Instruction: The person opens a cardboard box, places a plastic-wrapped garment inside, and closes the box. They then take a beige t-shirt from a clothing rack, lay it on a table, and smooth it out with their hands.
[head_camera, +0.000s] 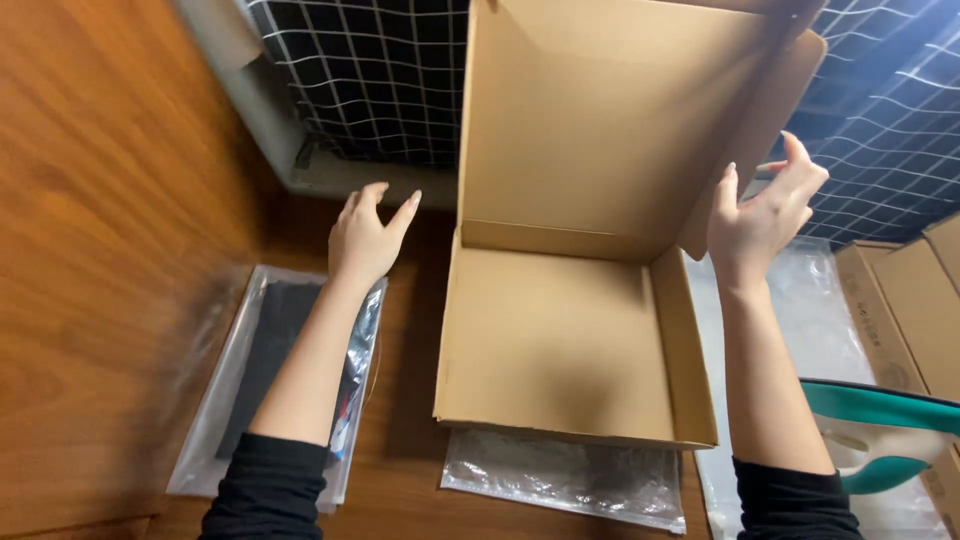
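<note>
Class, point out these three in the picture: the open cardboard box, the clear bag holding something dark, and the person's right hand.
cardboard box (555, 340): head view, on its bare inner floor.
clear bag (265, 340): head view, on its dark contents.
right hand (762, 222): head view, on the palm.

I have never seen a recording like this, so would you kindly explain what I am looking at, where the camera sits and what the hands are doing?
There is one picture, taken by a camera worn on a person's head and looking down at their own two bare hands. No machine is involved. On the wooden table stands an open cardboard box, empty, with its lid raised. The left hand hovers open beside the box, above a clear plastic bag with dark contents. The right hand is open at the lid's side flap; whether it touches it I cannot tell. Neither has a grip on anything. Another clear bag lies under the box's near edge, and more cardboard boxes sit at the right.
</note>
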